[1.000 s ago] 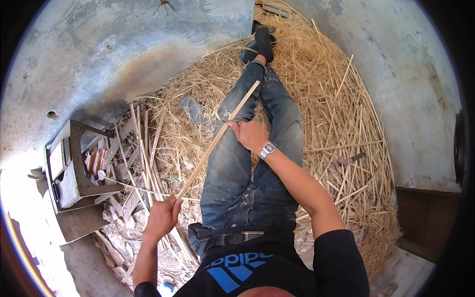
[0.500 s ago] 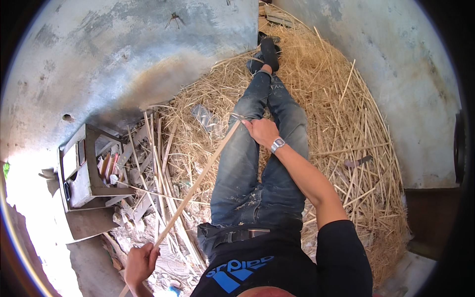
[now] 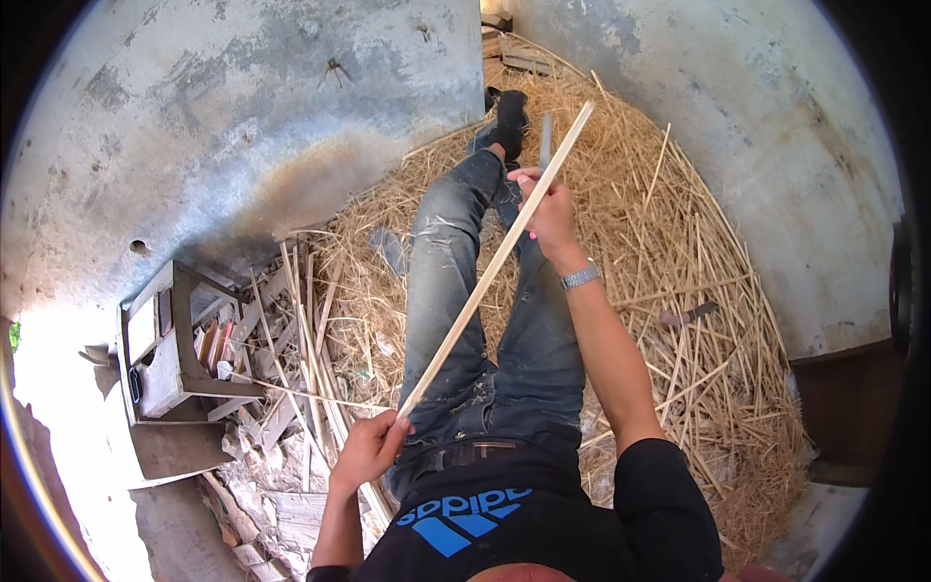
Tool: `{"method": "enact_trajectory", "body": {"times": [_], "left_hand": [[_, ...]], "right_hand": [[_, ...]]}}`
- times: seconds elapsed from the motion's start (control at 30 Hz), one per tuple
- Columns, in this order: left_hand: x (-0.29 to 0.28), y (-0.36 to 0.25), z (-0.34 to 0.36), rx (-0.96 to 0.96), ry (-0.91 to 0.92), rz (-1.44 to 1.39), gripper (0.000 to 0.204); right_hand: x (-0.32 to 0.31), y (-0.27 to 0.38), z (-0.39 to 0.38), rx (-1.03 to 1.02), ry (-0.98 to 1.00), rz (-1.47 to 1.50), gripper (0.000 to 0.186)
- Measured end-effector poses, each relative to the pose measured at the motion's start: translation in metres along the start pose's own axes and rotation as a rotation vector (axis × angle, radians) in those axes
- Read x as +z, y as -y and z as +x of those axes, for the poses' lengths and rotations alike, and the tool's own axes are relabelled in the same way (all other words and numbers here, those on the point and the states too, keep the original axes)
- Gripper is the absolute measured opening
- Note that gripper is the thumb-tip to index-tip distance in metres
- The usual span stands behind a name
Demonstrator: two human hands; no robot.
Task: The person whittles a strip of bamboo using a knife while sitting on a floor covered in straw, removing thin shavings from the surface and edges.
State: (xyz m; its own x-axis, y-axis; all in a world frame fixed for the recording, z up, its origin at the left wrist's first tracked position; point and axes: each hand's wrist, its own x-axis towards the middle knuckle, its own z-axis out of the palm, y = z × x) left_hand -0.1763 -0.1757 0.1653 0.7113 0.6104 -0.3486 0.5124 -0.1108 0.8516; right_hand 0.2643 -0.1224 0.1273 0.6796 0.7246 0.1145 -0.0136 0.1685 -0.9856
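Grey, patchy walls, with straw-coloured shavings [image 3: 621,209] underfoot.
One wall [image 3: 223,87] rises ahead and to the left of the right grip [image 3: 551,215], with a brownish stain [image 3: 301,165] low down and a small hole [image 3: 139,246]; another wall [image 3: 766,194] stands to that grip's right, above a dark brown panel [image 3: 842,412]. A wooden frame [image 3: 175,364] sits left of the left grip [image 3: 371,448]; farther left, glaring daylight [image 3: 73,436] enters.

Only readable print I've got is a row of chunky blue lowercase lettering [image 3: 465,507], upside down from here, plus a blue slanted-bar logo [image 3: 439,536], both on the person's black short-sleeved fabric T-shirt [image 3: 567,543].
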Motion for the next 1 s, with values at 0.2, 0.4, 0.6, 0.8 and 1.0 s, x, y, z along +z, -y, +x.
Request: {"method": "enact_trajectory", "body": {"times": [0.2,0.4,0.6,0.8,1.0], "left_hand": [[0.032,-0.017,0.038,0.071,-0.001,-0.108,0.026],[0.049,-0.018,0.053,0.161,-0.132,-0.077,0.023],[0.051,-0.023,0.070,0.087,-0.089,-0.301,0.034],[0.046,-0.014,0.105,0.201,-0.061,-0.497,0.047],[0.034,-0.020,0.110,0.188,0.066,-0.844,0.054]], "right_hand": [[0.002,0.024,-0.035,0.024,-0.161,0.823,0.024],[0.032,0.017,-0.070,-0.101,0.014,0.370,0.021],[0.051,0.028,-0.069,-0.087,0.051,0.040,0.027],[0.063,0.033,-0.067,-0.034,0.129,0.047,0.039],[0.078,0.044,-0.091,-0.011,0.300,-0.116,0.044]]}}
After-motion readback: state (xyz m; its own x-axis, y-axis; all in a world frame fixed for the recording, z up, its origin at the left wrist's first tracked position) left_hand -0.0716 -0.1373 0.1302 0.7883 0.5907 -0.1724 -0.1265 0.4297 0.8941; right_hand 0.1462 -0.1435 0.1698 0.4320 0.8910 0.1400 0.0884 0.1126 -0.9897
